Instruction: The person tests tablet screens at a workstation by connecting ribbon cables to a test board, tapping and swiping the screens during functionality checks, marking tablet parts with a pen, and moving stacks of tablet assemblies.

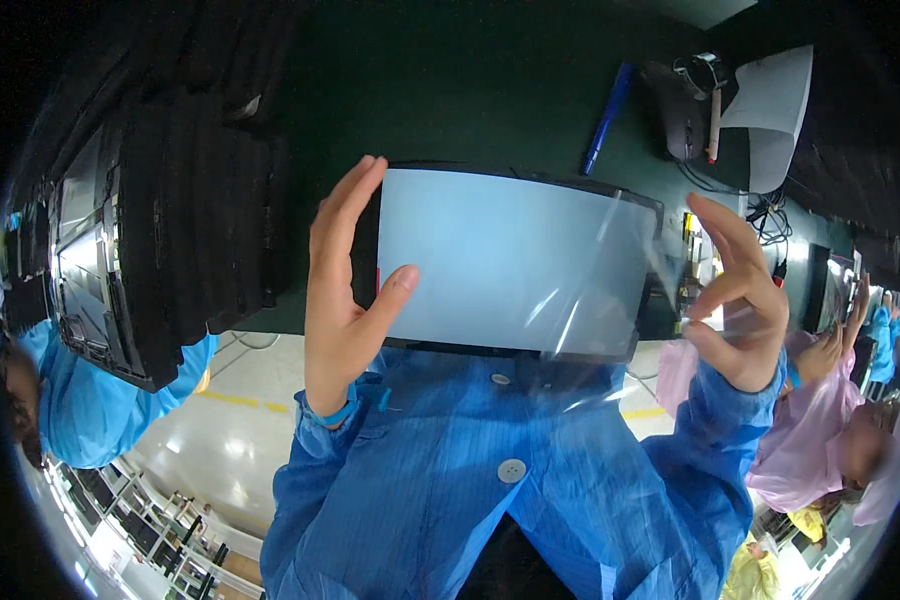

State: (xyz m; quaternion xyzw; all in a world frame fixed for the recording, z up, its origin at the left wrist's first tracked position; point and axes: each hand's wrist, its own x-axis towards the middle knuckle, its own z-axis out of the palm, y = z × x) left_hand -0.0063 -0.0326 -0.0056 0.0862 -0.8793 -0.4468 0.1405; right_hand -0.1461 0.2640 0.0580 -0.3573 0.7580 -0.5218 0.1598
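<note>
A flat display panel (500,262) with a pale, evenly lit face and a black frame is in front of me, at the near edge of the dark green table. My left hand (345,285) holds its left side, thumb on the face and fingers along the edge. Clear plastic film (610,290), creased and shiny with glare, covers the panel's right part and stretches past its right edge. At that side my right hand (735,290) pinches the film between thumb and index finger, with the other fingers raised.
Black foam trays (210,210) are stacked at the left, with another panel (88,240) beside them. Beyond the panel lie a blue pen (607,118), a computer mouse (682,130), a curled white sheet (770,110) and black cables (768,218). Co-workers sit on both sides.
</note>
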